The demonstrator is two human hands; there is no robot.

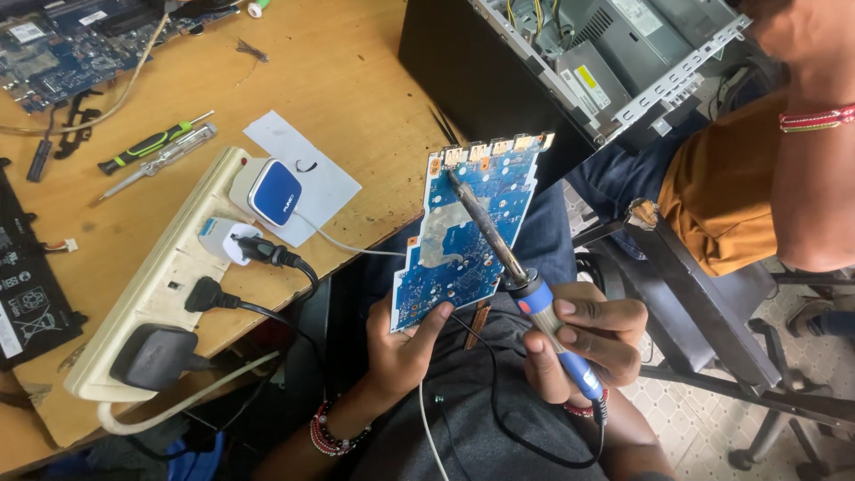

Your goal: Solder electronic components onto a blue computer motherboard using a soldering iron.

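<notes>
Power strip (134,303) lying along wooden desk (356,80) edge, plugs seated. Left hand (401,343) gripping blue circuit board (468,227) by lower corner, fingers closed, holding it tilted over lap. Right hand (583,343) wrapping shut around blue-handled soldering iron (517,272), tip touching board near upper edge. Open computer case (606,62) sitting beyond.

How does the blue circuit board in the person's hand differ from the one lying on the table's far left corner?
The held circuit board is propped upright in the left hand, fully visible, with a soldering iron in the right hand touching it. The table board lies flat, untouched, partly cropped. Both are blue.
</notes>
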